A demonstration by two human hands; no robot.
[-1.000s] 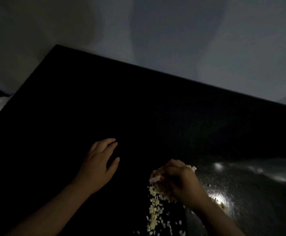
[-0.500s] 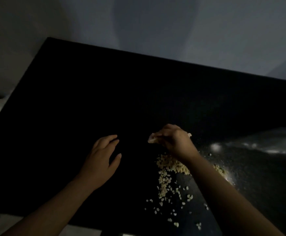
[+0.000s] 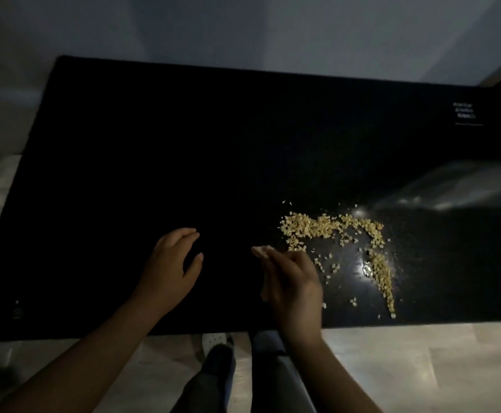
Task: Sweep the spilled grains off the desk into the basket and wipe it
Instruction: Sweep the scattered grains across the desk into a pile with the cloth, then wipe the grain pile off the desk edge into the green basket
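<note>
The desk [image 3: 213, 159] is a black, glossy slab seen from above in dim light; a bright glare spot sits on its right half, and a small block of white print [image 3: 466, 111] marks its far right corner. The grains [image 3: 318, 228] are pale yellow flakes lying on the right half of the desk; they form a dense band running left to right, then a thinner trail bending down toward the near edge; loose single flakes are scattered between the band and the trail. The left hand [image 3: 170, 272] rests flat on the desk left of the grains, fingers spread and slightly curved, holding nothing. The right hand [image 3: 294, 284] is blurred, just below the left end of the band; its fingers are curled around a small pale object [image 3: 261, 251] protruding at the fingertips; what the object is cannot be told. Below the near edge, pale floor [image 3: 422, 368] and the person's dark-clothed legs [image 3: 219, 377] are visible.
</note>
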